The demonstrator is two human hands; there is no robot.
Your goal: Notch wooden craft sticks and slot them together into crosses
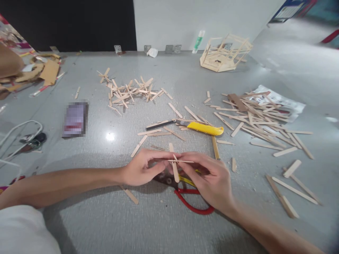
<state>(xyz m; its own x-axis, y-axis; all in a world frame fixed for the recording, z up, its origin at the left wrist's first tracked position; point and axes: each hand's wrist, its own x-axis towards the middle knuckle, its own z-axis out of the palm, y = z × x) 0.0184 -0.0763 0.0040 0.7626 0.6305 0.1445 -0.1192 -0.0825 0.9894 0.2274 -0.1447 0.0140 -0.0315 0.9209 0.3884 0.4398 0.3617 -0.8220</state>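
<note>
Near the centre, my left hand and my right hand meet around crossed wooden sticks. Both hands pinch the small joined piece between thumb and fingers. One stick runs up and down the view, and a thinner one lies across it. Below the hands lie scissors with red handles, partly covered by my right hand. Just beyond them rests a yellow box cutter, its dark end pointing left, among loose sticks.
A pile of small cut sticks lies behind, a larger pile at the right by a plastic wrapper. A wooden stick frame and a green-white tube stand by the wall. A pixelated object and cables are left.
</note>
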